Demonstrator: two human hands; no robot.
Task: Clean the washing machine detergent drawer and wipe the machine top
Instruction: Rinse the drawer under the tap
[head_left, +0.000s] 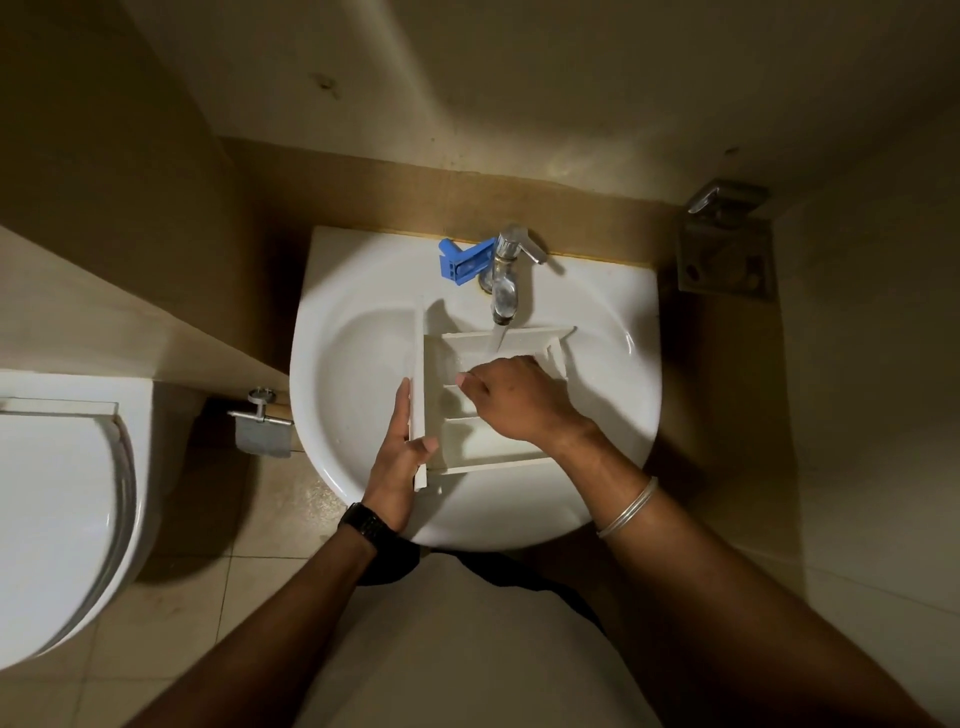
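Observation:
A white detergent drawer (470, 441) lies across the white basin (358, 353), under water running from the chrome tap (505, 291). My left hand (400, 457) grips the drawer's front panel at its left end, thumb over the edge. My right hand (511, 397) reaches into the drawer's compartments with fingers curled down onto the inside; whether it holds anything is hidden. A blue plastic insert (464, 260) lies on the basin's back ledge, left of the tap.
A white toilet (57, 509) stands at the left. A chrome paper holder (262, 423) juts from the wall between toilet and basin. A metal fitting (724, 249) is mounted on the wall at the right. Tiled floor lies below.

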